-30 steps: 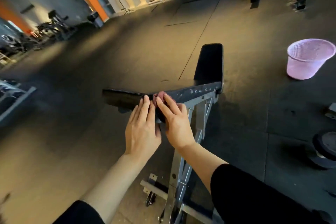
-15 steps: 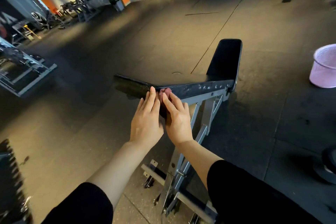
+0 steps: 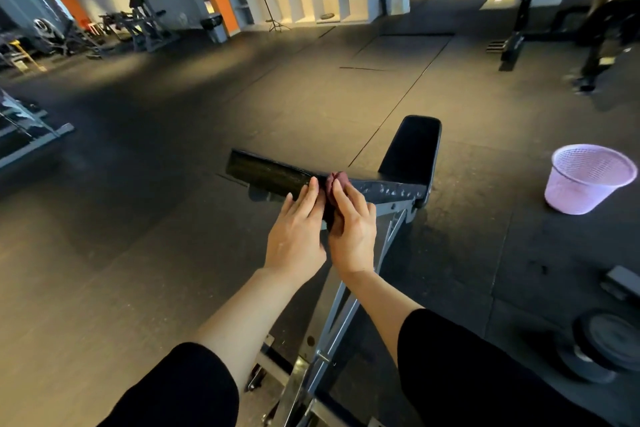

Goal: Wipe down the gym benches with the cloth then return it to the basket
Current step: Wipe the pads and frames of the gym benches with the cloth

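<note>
A black padded gym bench [image 3: 270, 173] on a grey metal frame stands at the centre of the dark floor, its long back pad seen edge-on and running leftward, its seat pad [image 3: 412, 149] angled up toward the far right. A small dark-red cloth [image 3: 334, 184] sits bunched on the bench at the join between the two pads, partly hidden. A pale pink plastic basket [image 3: 588, 180] with a ribbed mesh wall stands upright on the floor, well apart to the right of the bench.
</note>
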`<state>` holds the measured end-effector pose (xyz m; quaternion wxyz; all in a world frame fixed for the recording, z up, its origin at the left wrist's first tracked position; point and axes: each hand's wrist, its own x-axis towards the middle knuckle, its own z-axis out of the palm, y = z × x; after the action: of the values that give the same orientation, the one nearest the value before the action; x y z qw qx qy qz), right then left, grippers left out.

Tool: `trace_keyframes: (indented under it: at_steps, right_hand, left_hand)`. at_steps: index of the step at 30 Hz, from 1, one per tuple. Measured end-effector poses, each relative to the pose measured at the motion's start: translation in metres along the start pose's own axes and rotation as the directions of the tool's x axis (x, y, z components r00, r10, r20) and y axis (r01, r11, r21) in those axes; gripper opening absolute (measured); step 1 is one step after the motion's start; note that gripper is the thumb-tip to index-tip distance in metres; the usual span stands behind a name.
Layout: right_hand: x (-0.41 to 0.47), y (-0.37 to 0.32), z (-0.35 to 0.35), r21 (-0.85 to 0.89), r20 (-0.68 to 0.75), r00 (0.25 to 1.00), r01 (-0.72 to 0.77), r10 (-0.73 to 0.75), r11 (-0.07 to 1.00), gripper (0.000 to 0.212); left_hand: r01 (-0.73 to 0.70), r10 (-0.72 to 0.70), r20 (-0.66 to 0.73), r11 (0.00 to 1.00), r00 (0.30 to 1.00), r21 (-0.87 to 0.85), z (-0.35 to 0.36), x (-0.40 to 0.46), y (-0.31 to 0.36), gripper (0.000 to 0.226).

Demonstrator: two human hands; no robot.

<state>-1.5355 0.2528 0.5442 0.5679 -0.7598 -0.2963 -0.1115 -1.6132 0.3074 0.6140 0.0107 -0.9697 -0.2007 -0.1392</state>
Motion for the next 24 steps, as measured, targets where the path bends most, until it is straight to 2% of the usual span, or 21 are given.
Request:
trace_keyframes:
  at_steps: [1,2,4,5,8,10,15,17,19,20,23,24]
  right_hand:
    - [0.002,0.005,0.001,-0.034,0.038,0.999,0.025,-0.024,0.999,0.067]
    - [0.005,0.012,0.0,-0.062,0.073,0.997,-0.008,0.013,0.998,0.068]
    - [0.005,0.026,-0.003,-0.112,0.099,0.981,-0.155,0.166,0.982,0.067]
    - [0.003,0.028,-0.005,-0.125,0.085,0.977,-0.183,0.194,0.975,0.067]
    - [-0.006,0.015,-0.005,-0.097,-0.004,1.0,-0.016,0.016,0.995,0.065]
    - [-0.005,0.004,0.0,-0.089,0.033,0.996,0.083,-0.08,0.993,0.067]
    - [0.001,0.007,0.002,-0.061,0.063,0.994,0.09,-0.086,0.994,0.071]
    - [0.005,0.015,0.001,-0.021,0.046,0.999,0.017,-0.016,1.0,0.064]
    - [0.01,0.02,0.0,0.01,0.055,0.991,-0.123,0.123,0.992,0.06]
    - [0.008,0.022,-0.001,-0.004,0.06,0.99,-0.131,0.131,0.991,0.062]
    - [-0.004,0.018,0.0,-0.035,0.078,0.995,0.062,-0.059,0.997,0.07]
    - [-0.004,0.018,0.001,-0.025,0.09,0.993,0.083,-0.081,0.996,0.072]
  left_hand:
    - [-0.011,0.011,-0.011,1.0,1.0,-0.004,0.001,0.0,-0.002,0.074]
    - [-0.025,0.025,-0.016,1.0,1.0,0.0,0.003,0.0,-0.004,0.075]
    - [-0.057,0.057,-0.024,0.998,0.998,0.018,0.007,-0.001,-0.008,0.078]
    - [-0.062,0.063,-0.025,0.998,0.998,0.024,0.008,-0.001,-0.009,0.079]
    - [-0.07,0.071,-0.048,0.997,0.996,0.017,0.01,-0.001,-0.01,0.078]
    - [-0.085,0.086,-0.06,0.996,0.994,0.021,0.01,0.0,-0.01,0.077]
    - [-0.098,0.1,-0.067,0.995,0.993,0.036,0.011,0.0,-0.013,0.076]
    - [-0.108,0.111,-0.056,0.993,0.992,0.056,0.014,-0.001,-0.014,0.077]
    - [-0.106,0.11,-0.045,0.991,0.993,0.079,0.016,-0.002,-0.014,0.079]
    - [-0.098,0.102,-0.04,0.991,0.994,0.094,0.017,-0.002,-0.013,0.08]
    - [-0.077,0.083,-0.07,0.993,0.994,0.086,0.021,-0.002,-0.012,0.082]
    - [-0.067,0.073,-0.08,0.995,0.994,0.077,0.022,-0.001,-0.011,0.081]
